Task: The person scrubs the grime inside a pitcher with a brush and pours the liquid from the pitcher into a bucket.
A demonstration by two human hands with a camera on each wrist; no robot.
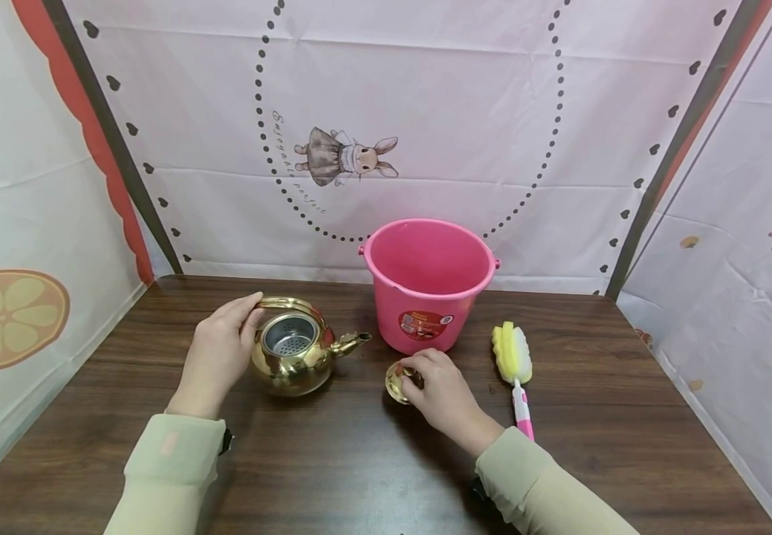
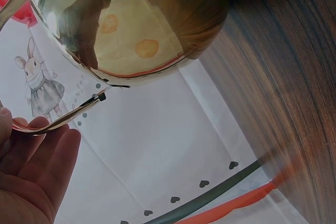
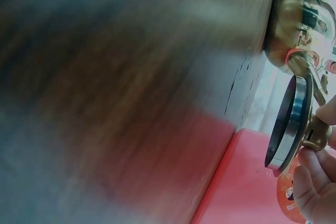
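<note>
Gold teapot (image 1: pixel 292 380) stands on the table (image 1: pixel 319 475), nearer the left edge than the right, the left hand (image 1: pixel 220 349) curling fingers round its handle (image 1: pixel 287 302), presumably for steadiness. The right hand (image 1: pixel 443 392) pinches the lid (image 1: pixel 394 385) by its knob (image 3: pixel 317 135), mostly hidden from the head view.

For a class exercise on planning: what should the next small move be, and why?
Probably set the lid on the table: the right hand holds its knob in front of the bucket, the kettle stands open, and the brush lying to the right suggests that hand may be needed.
</note>
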